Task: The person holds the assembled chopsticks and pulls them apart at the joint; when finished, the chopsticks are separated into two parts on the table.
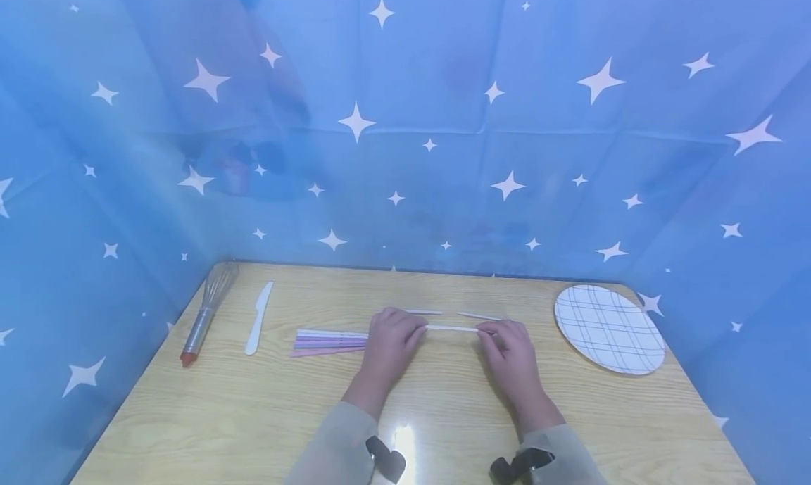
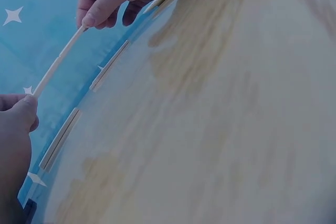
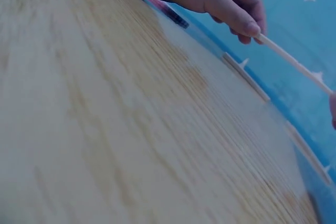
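My left hand (image 1: 389, 344) pinches the left end of a thin white drinking straw (image 1: 451, 328), and my right hand (image 1: 510, 355) pinches its right end. The straw spans level between the two hands. In the left wrist view, a small joint shows partway along the straw (image 2: 59, 59), which is held above the table. Behind it lie two short pale stick-like pieces, one on the left (image 1: 422, 312) and one on the right (image 1: 479, 316). Pink, purple and white straws (image 1: 329, 343) lie side by side just left of my left hand, their right ends hidden by it.
Farther left on the wooden table (image 1: 190, 421) lie a white plastic knife (image 1: 258, 319) and a whisk (image 1: 208, 309) with an orange-tipped handle. At the right edge rests a white checked plate (image 1: 610, 329). A blue star-patterned curtain (image 1: 431, 168) hangs behind and at both sides.
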Demonstrator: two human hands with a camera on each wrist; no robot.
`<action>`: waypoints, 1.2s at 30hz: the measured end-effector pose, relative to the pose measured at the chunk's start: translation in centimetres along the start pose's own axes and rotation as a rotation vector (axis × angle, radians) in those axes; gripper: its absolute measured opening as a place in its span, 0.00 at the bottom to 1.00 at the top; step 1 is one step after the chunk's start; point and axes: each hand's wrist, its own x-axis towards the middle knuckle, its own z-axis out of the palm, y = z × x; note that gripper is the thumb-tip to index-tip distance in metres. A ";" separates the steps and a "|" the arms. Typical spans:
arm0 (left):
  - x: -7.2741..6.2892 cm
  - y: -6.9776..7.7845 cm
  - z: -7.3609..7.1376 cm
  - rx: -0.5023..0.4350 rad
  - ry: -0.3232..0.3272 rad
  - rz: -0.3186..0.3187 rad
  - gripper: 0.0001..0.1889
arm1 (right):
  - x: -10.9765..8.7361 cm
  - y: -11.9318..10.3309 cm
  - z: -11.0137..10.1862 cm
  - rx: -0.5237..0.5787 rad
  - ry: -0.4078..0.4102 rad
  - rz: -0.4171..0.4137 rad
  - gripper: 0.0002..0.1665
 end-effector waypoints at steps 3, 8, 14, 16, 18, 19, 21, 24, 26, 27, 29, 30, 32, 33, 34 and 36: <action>-0.1 0.1 0.1 0.001 -0.003 -0.007 0.05 | -0.1 -0.1 0.0 0.002 -0.016 0.028 0.08; -0.5 0.3 0.1 -0.004 -0.004 -0.021 0.04 | -0.3 -0.2 0.0 -0.010 -0.063 0.083 0.08; -0.7 0.4 -0.2 -0.041 -0.013 -0.022 0.05 | -0.3 -0.4 0.1 -0.005 -0.085 0.039 0.10; -0.6 0.4 -0.3 -0.051 -0.026 -0.025 0.06 | -0.3 -0.5 0.2 0.000 -0.088 0.046 0.10; -0.6 0.4 -0.3 -0.055 -0.034 -0.019 0.06 | -0.3 -0.5 0.2 0.000 -0.089 0.066 0.09; -0.6 0.4 -0.3 -0.059 -0.036 -0.015 0.06 | -0.3 -0.5 0.2 0.003 -0.090 0.075 0.09; -0.6 0.4 -0.3 -0.062 -0.034 -0.006 0.06 | -0.3 -0.4 0.2 0.004 -0.096 0.085 0.08; -0.7 0.4 -0.3 -0.070 -0.009 0.010 0.05 | -0.4 -0.3 0.2 0.012 -0.093 0.075 0.08; -0.7 0.3 -0.3 -0.069 0.000 0.013 0.04 | -0.4 -0.2 0.3 0.016 -0.090 0.063 0.08; -0.7 0.3 -0.3 -0.068 0.000 0.014 0.04 | -0.5 -0.1 0.3 0.017 -0.087 0.055 0.08; -0.7 0.3 -0.3 -0.067 -0.007 0.013 0.03 | -0.5 0.0 0.4 0.019 -0.084 0.042 0.08; -0.7 0.3 -0.3 -0.067 -0.012 0.010 0.03 | -0.5 0.1 0.4 0.018 -0.081 0.034 0.08; -0.7 0.3 -0.4 -0.066 -0.020 0.004 0.03 | -0.6 0.1 0.4 0.013 -0.079 0.025 0.07; -0.7 0.4 -0.4 -0.067 -0.024 0.001 0.03 | -0.6 0.1 0.4 0.008 -0.078 0.019 0.07; -0.7 0.4 -0.4 -0.065 -0.025 -0.002 0.03 | -0.6 0.2 0.4 0.005 -0.077 0.016 0.07; -0.7 0.4 -0.4 -0.060 -0.019 -0.002 0.03 | -0.5 0.1 0.3 -0.002 -0.076 0.014 0.07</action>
